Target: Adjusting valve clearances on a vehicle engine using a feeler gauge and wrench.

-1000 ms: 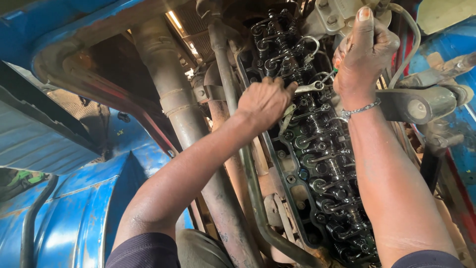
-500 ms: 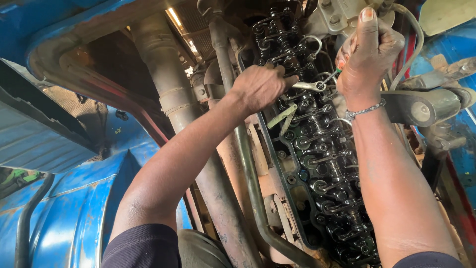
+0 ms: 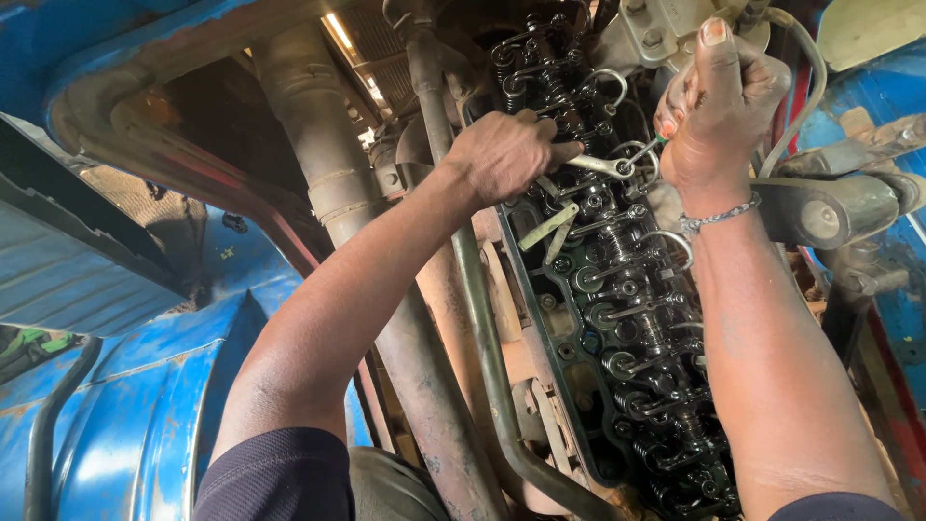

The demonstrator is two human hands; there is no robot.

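Note:
An open engine head [image 3: 627, 318] with oily rocker arms and valve springs runs down the middle right. My left hand [image 3: 506, 154] is closed around the handle of a silver ring spanner [image 3: 603, 166] whose ring sits on a rocker nut. My right hand [image 3: 714, 101], thumb pointing up, grips a green-handled screwdriver [image 3: 654, 145] whose tip meets the same rocker as the spanner's ring. A thin metal feeler strip [image 3: 547, 228] hangs just below my left hand. A bead bracelet [image 3: 716, 216] circles my right wrist.
A thick rusty pipe [image 3: 328, 174] and a thinner bent tube [image 3: 473, 289] run alongside the engine's left edge. Blue cab bodywork [image 3: 125, 415] fills the left. A grey hose [image 3: 805, 87] and a metal bracket [image 3: 830, 207] lie at the right.
My left hand has swung the spanner handle upward and leftward around the nut. My right hand keeps the screwdriver in about the same place.

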